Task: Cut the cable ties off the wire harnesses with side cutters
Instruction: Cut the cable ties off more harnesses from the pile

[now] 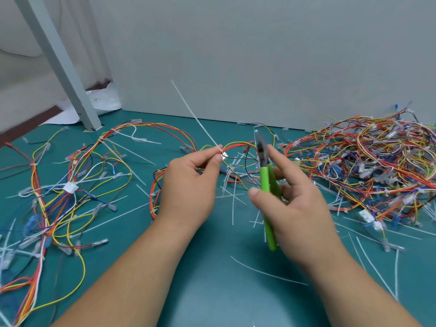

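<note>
Fingers of left hand (188, 182) pinch cable tie (195, 116), right hand (299, 204) grips side cutters (264, 175) beside

Pinching a white cable tie (196, 115) at the harness (238, 144) with left hand (191, 182); gripping green side cutters (265, 178) with right hand (299, 208).

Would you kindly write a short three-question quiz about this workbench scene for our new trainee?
1. True or false: the left hand pinches a white cable tie.
2. The side cutters held by the right hand have handles of which colour? A red, B green, C blue.
3. Fill in: the larger harness pile lies on the person's ____ side.
Key: 1 true; 2 B; 3 right.
</note>
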Available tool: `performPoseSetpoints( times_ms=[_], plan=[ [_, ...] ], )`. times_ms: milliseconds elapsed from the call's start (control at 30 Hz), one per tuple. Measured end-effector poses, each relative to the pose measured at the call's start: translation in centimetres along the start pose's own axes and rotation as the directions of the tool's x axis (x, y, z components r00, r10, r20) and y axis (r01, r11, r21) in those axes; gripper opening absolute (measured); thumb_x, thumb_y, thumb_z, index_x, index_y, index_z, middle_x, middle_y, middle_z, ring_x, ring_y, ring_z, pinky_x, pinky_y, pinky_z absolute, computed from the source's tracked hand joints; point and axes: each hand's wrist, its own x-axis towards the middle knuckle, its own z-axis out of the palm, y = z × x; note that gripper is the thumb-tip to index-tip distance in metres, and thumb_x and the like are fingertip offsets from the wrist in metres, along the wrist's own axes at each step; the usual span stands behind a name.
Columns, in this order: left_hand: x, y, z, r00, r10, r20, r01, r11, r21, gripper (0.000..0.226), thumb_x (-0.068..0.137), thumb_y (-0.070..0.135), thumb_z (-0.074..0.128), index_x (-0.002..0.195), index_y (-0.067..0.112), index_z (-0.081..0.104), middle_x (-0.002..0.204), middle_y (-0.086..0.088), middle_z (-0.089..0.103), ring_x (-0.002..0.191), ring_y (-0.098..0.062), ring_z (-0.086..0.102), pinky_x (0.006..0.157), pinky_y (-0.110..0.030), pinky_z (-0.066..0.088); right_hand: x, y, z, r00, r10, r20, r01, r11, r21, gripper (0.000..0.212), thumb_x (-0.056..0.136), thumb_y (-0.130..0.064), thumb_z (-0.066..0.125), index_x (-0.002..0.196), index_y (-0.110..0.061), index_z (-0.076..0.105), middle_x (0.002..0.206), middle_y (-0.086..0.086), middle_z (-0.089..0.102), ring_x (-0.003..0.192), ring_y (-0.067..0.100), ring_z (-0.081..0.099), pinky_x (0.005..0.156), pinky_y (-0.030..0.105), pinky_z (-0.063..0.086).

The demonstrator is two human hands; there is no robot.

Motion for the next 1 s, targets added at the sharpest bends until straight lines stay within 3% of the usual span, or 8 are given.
performPoseSetpoints(
  times_ms=[133,300,400,533,600,667,833,1000],
  plan=[
    [0.3,0.2,-0.1,0.999,-0.032,-0.029,0.032,0.999,-0.001,0.017,0.089,0.019,0.076,0.085,0.036,0.079,0.080,0.026,0.074,0.072,0.008,0.066,0.066,-0.004,0.044,-0.6,0.4,0.5,0.989,-0.114,-0.090,0.082,0.948,-0.309,0.048,0.068,-0.047,0.081,0.112,-0.046,0.063,0.103,-0.022,0.065,0.088,0.007,0.064,0.071,0.010,0.045],
    [-0.1,0.6,0.0,0.999,-0.008,-0.036,0.010,0.999,0.048,0.010,0.086,0.017,0.079,0.084,0.027,0.080,0.064,0.025,0.069,0.055,0.005,0.056,0.055,-0.005,0.038,-0.3,0.7,0.1,0.985,-0.157,-0.072,0.102,0.865,-0.491,0.057,0.070,-0.040,0.088,0.123,-0.032,0.071,0.099,-0.020,0.062,0.081,0.002,0.062,0.076,0.006,0.042],
    [-0.3,0.8,-0.1,0.998,0.041,-0.050,-0.035,0.994,0.106,0.012,0.084,0.016,0.079,0.080,0.027,0.077,0.062,0.021,0.066,0.056,0.002,0.056,0.055,-0.007,0.037,-0.3,0.4,-0.1,0.989,-0.136,-0.061,0.078,0.821,-0.565,0.058,0.070,-0.042,0.086,0.125,-0.031,0.071,0.099,-0.021,0.059,0.081,0.001,0.060,0.078,0.002,0.037],
    [-0.5,0.9,-0.2,0.990,0.132,-0.052,-0.119,0.973,0.196,0.014,0.084,0.015,0.078,0.077,0.026,0.073,0.070,0.017,0.066,0.060,0.000,0.058,0.055,-0.006,0.036,-0.4,0.1,-0.4,0.991,-0.127,-0.053,0.067,0.784,-0.617,0.060,0.071,-0.038,0.084,0.129,-0.029,0.070,0.110,-0.015,0.063,0.099,0.006,0.059,0.089,0.016,0.039],
    [-0.7,1.0,-0.2,0.982,0.179,-0.051,-0.161,0.955,0.250,0.015,0.082,0.013,0.078,0.077,0.026,0.073,0.070,0.019,0.065,0.061,0.002,0.058,0.055,-0.004,0.035,-0.5,-0.3,-0.5,0.991,-0.120,-0.052,0.057,0.753,-0.655,0.061,0.071,-0.043,0.080,0.129,-0.031,0.069,0.114,-0.012,0.064,0.108,0.017,0.060,0.099,0.034,0.046],
    [-0.7,0.9,-0.3,0.973,0.230,-0.032,-0.210,0.931,0.298,0.015,0.081,0.011,0.077,0.079,0.025,0.073,0.068,0.018,0.065,0.064,0.001,0.058,0.058,-0.004,0.037,-0.6,-0.9,-0.7,0.992,-0.114,-0.051,0.051,0.745,-0.665,0.060,0.071,-0.049,0.071,0.129,-0.033,0.069,0.115,-0.011,0.064,0.110,0.020,0.060,0.098,0.048,0.048],
    [-0.5,0.4,-0.3,0.933,0.359,0.036,-0.351,0.877,0.330,0.016,0.080,0.001,0.073,0.080,0.017,0.074,0.083,0.007,0.073,0.077,-0.009,0.065,0.072,-0.026,0.050,-0.8,-0.8,-0.8,0.999,-0.041,-0.003,0.030,0.789,-0.614,0.054,0.082,-0.041,0.072,0.135,-0.035,0.064,0.120,-0.017,0.058,0.102,0.019,0.061,0.100,0.050,0.046],
    [-0.5,0.3,-0.1,0.902,0.426,0.066,-0.421,0.839,0.344,0.016,0.078,-0.002,0.074,0.080,0.014,0.073,0.083,0.004,0.073,0.081,-0.013,0.067,0.074,-0.033,0.052,-0.7,-0.8,-0.9,0.999,-0.028,-0.039,-0.004,0.764,-0.645,0.053,0.082,-0.039,0.072,0.135,-0.034,0.065,0.122,-0.013,0.059,0.110,0.022,0.060,0.102,0.052,0.045]
  ],
)
